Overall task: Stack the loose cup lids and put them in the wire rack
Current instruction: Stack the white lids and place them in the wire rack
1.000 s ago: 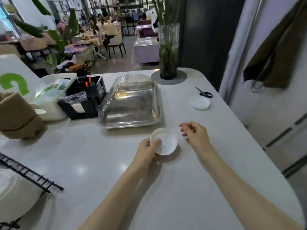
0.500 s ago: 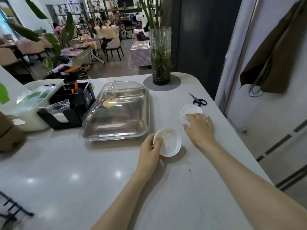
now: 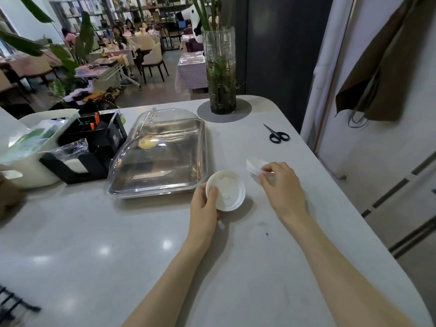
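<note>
Head view: we hold one white lid hollow side up in our left hand, grip closed on its rim, ready to receive more. Just right, our right hand pinches a few lids, tilted, off the desk. Only a corner of the wire rack shows near left; its contents are hidden.

White lid stack tilted above counter; second white lids lifted just right.

clear cover crowds left; counter front open.
</note>
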{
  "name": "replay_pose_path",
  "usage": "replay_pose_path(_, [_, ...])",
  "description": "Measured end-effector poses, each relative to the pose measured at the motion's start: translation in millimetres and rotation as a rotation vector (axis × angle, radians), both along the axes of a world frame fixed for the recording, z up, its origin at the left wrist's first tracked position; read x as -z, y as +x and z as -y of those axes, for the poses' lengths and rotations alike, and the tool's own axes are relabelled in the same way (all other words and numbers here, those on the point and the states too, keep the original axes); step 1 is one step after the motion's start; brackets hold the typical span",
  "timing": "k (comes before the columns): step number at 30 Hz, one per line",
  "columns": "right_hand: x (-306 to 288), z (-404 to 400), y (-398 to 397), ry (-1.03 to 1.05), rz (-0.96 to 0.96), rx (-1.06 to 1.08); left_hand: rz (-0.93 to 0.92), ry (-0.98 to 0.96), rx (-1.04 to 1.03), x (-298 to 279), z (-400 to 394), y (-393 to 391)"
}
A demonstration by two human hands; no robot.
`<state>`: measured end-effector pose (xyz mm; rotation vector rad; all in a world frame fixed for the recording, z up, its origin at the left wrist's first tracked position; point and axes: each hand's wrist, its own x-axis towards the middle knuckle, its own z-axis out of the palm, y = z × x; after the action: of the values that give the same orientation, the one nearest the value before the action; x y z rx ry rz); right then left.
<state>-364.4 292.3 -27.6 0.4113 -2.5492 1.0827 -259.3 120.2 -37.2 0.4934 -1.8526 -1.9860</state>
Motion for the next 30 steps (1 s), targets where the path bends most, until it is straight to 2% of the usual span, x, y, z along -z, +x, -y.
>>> replay_pose_path(4, [-3.5, 2.0, 6.3, -0.303, 0.062, -0.102, 0.019, 0.17, -0.004, -2.8, 3.7, -1.0])
replay_pose_path(12, [-14.9, 9.6, 10.1, -0.67, 0.088, -0.142, 0.014, 0.226, 0.055, -6.3, 4.5, 4.2])
replay_pose_path(20, [-15.8, 31.1, 35.9, -0.466, -0.071, -0.331, -0.052, 0.248, 0.08, -5.8, 5.0, 5.8])
replay_pose_path(24, [-12.2, 38.2, 41.5, -0.337, -0.062, -0.429, -0.072, 0.257, 0.113, -6.6, 5.5, 7.6])
replay_pose_path(30, [-14.6, 39.2, 46.0, -0.283, -0.013, -0.52, -0.081, 0.297, 0.101, -6.3, 5.8, 6.5])
